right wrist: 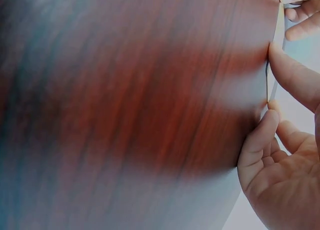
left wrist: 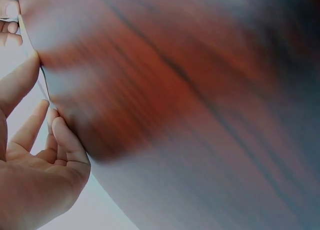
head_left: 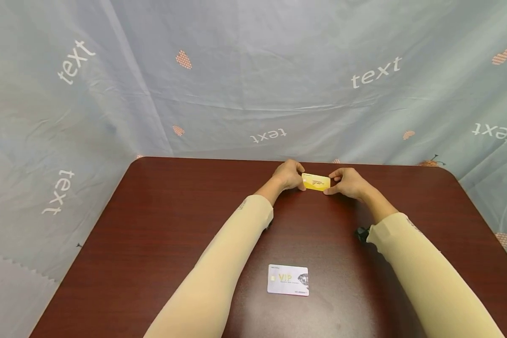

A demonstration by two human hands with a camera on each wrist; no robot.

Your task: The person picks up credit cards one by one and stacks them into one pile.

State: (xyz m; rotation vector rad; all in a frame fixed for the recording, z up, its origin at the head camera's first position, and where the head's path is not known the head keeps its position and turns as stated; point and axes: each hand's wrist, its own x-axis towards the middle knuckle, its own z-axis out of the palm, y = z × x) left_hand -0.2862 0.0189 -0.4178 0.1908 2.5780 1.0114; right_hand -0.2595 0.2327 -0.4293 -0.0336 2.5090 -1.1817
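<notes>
Near the far edge of the table, a yellow card (head_left: 316, 182) with a small chip and a printed picture lies between both hands. My left hand (head_left: 290, 174) grips its left short side, thumb at the near corner and a finger at the far one. At the opposite side, my right hand (head_left: 348, 183) holds the card by its right corners in the same way. Both wrist views show the yellow card (right wrist: 278, 25) almost edge-on, close over the tabletop. A white VIP card (head_left: 288, 280) lies flat on the table, nearer to me, between my forearms.
The dark red-brown wooden table (head_left: 186, 202) has rounded far corners. Behind it hangs a grey-blue curtain (head_left: 245, 80) printed with words and hearts. Cream sleeves (head_left: 232, 258) cover both forearms, and a dark object (head_left: 362, 234) shows beside the right cuff.
</notes>
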